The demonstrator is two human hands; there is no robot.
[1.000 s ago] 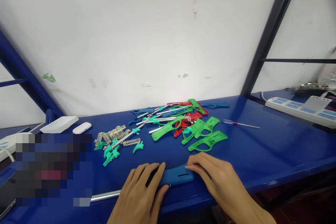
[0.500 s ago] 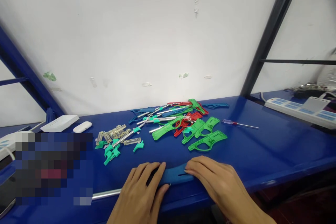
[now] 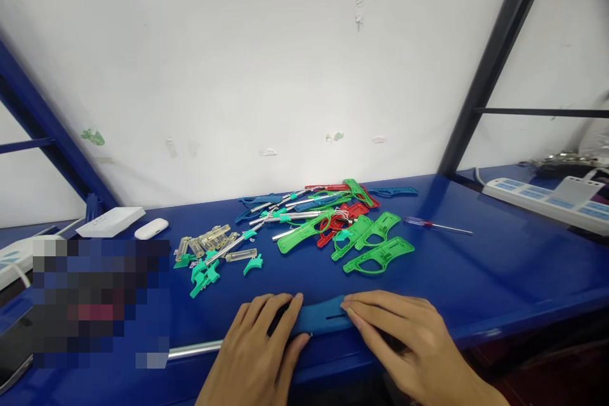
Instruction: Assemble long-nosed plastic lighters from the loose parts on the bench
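Note:
A blue plastic gun-shaped handle (image 3: 320,318) lies near the front edge of the blue table, its wide end with a narrow slot to the right. My left hand (image 3: 259,346) is closed over its left part, fingers on the far side and thumb on the near side. From under that hand a silver metal rod (image 3: 196,350) sticks out to the left; where it meets the handle is hidden. My right hand (image 3: 402,330) pinches the handle's right end between thumb and fingertips.
Beyond my hands lie green handle shells (image 3: 380,256), red handle parts (image 3: 354,210), teal triggers (image 3: 205,279) and clear plastic pieces (image 3: 240,255). A screwdriver (image 3: 438,226) rests to the right, a power strip (image 3: 537,199) farther right. White boxes (image 3: 110,222) stand left.
My right hand has shifted its grip on the handle's right end, its thumb now showing below the fingers. My left hand and the rod have stayed nearly in place.

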